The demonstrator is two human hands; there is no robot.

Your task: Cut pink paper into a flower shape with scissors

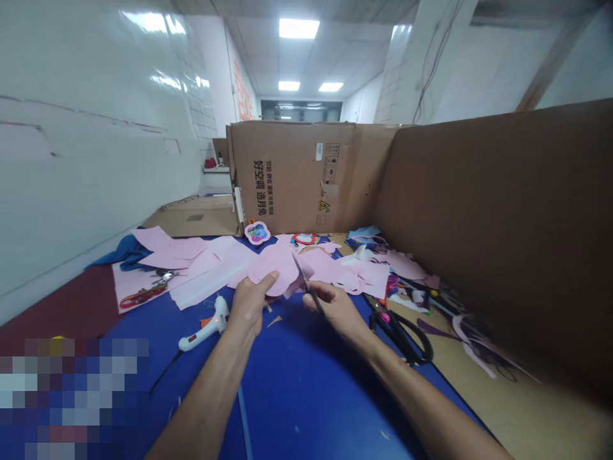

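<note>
My left hand (253, 301) pinches the near edge of a pink felt piece (274, 263) with a rounded outline, thumb on top. In my right hand (338, 310) is a pair of scissors (306, 281); the fingers close round its handles, which are mostly hidden. The blades point away from me and lie at the right edge of the pink felt. Whether the blades are apart is hard to tell. Other pink felt scraps (330, 268) lie just behind and to the right. A white hot glue gun (205, 329) rests left of my left hand.
Large black-handled scissors (402, 332) lie right of my right forearm. Pink felt sheets (211, 268) and red-handled pliers (146, 295) are at the left. A flower-shaped piece (257, 233) stands against the cardboard box (297, 172) behind. A cardboard wall (498, 236) borders the right side.
</note>
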